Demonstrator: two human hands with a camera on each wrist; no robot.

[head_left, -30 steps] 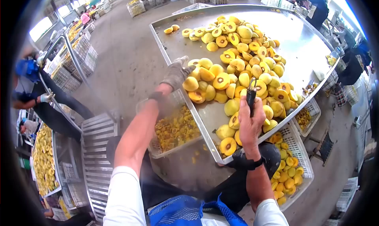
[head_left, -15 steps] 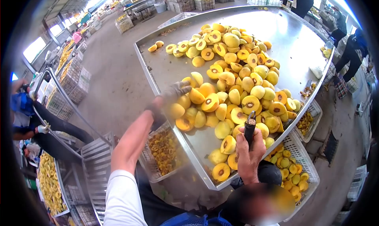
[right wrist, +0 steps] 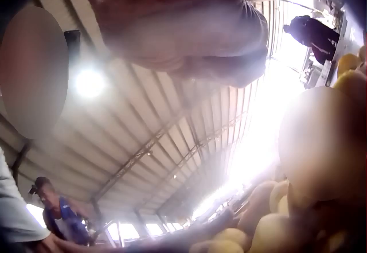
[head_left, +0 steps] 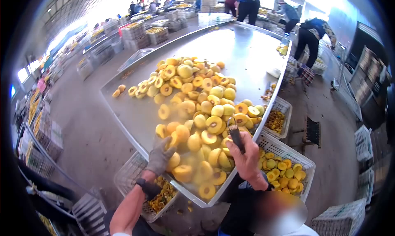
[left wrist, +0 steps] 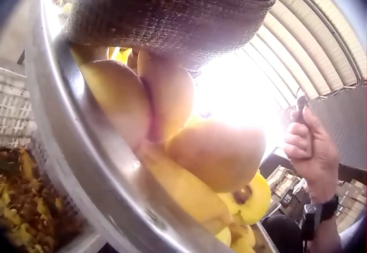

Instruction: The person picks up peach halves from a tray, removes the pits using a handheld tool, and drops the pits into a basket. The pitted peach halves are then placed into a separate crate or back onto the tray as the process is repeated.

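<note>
Halved yellow fruits (head_left: 214,124), some showing brown pits, lie heaped on a metal table (head_left: 247,42). The left hand (head_left: 159,157), in a grey knitted glove, touches fruits at the table's left edge, its fingers relaxed; in the left wrist view the glove (left wrist: 166,20) is right above several fruits (left wrist: 218,152). My bare right hand (head_left: 245,153) grips a dark-handled tool (head_left: 235,136) with a curved metal loop pointing up, over the table's near right side. In the left wrist view the right hand (left wrist: 312,150) holds the tool upright.
Below the left edge stands a crate (head_left: 135,174) of dark yellow scraps. At the right are a crate of fruit halves (head_left: 306,161) and a smaller crate of scraps (head_left: 284,108). A slatted metal seat (head_left: 92,211) is at lower left. People work beyond the table.
The head view has turned, so the table appears further left and lower. My left hand has moved onto fruits nearer the front corner. The right hand still grips the tool.
</note>
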